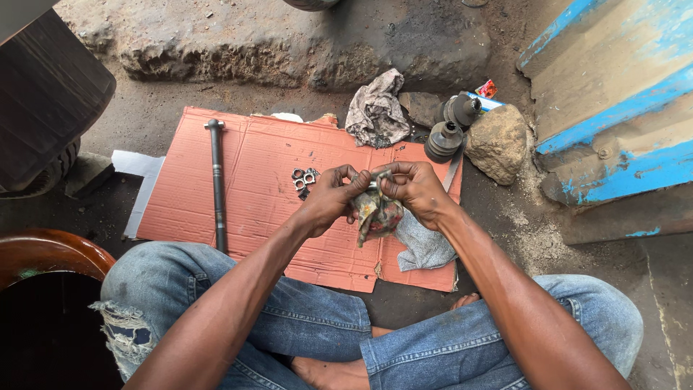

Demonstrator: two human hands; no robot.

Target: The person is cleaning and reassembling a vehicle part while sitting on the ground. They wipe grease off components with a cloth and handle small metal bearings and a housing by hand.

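1. Metal showed between my fingertips: a small metal part (377, 180), pinched by both hands over the middle of the red cardboard sheet (260, 166).
2. My left hand (330, 196) was closed on the part's left end; my right hand (413, 189) was closed on its right end and on a patterned rag (377, 213) hanging beneath.
3. I judged the step to be wiping the part clean; the next move would need a firm pinch while the rag turned round it.
4. Loose nuts (304, 179) lay just left of my hands, a long steel rod (217, 180) farther left.
5. A grey cloth (424, 244) lay near, under my right wrist; rubber boots (451, 128) sat far right beside a stone (498, 141).
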